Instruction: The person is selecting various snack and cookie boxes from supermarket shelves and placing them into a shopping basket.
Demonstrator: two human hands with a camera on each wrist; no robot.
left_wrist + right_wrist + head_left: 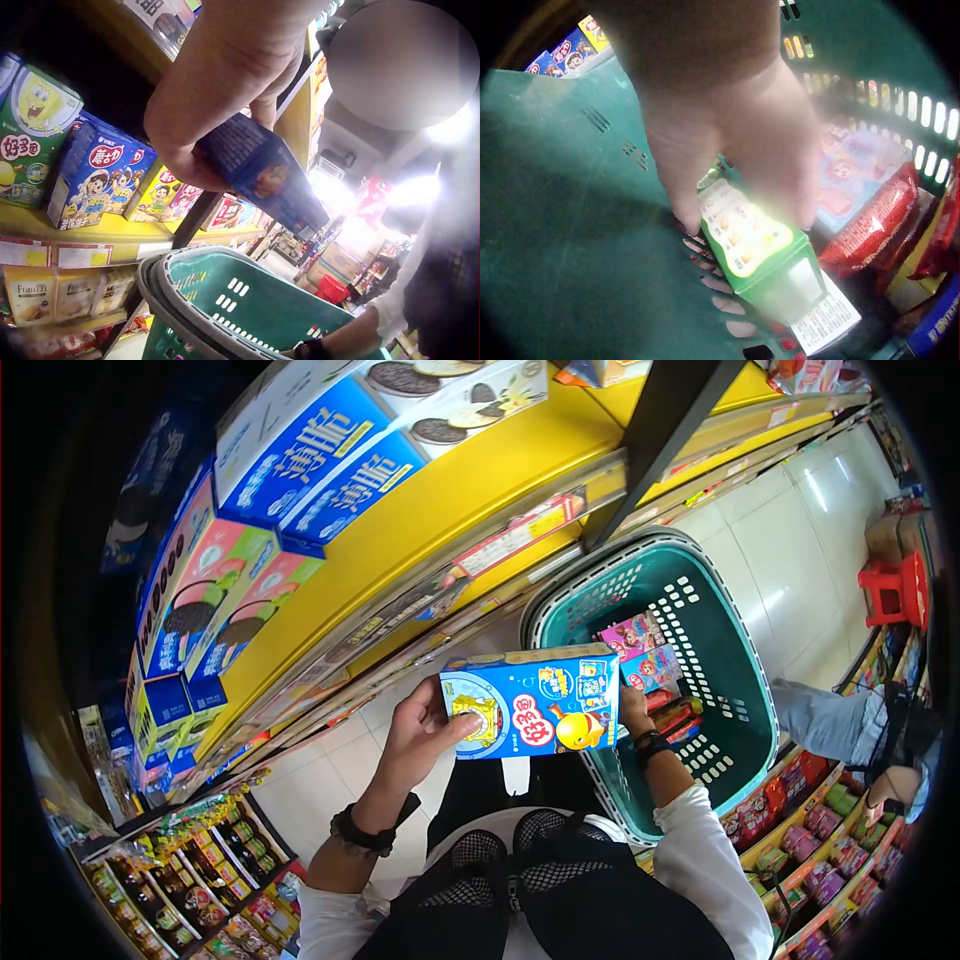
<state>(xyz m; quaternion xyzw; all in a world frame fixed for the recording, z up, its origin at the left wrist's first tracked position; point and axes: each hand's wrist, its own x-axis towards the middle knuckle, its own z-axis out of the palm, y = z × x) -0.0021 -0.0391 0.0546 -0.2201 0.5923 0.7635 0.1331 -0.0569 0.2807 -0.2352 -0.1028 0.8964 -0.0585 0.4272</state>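
Note:
My left hand holds a blue snack box with a yellow cartoon character on its front, thumb across the face at its left end. In the left wrist view the same box tilts downward from the fingers. Down inside the green shopping basket, my right hand grips a green snack box, its fingers and thumb on opposite sides. Beside that box lie a pale pink-and-blue box and a red packet. The blue box partly covers the right hand in the head view.
Yellow shelves on the left carry large blue cookie boxes and, in the left wrist view, a green cartoon box. A dark shelf post rises by the basket. At right are a red stool and another person's leg.

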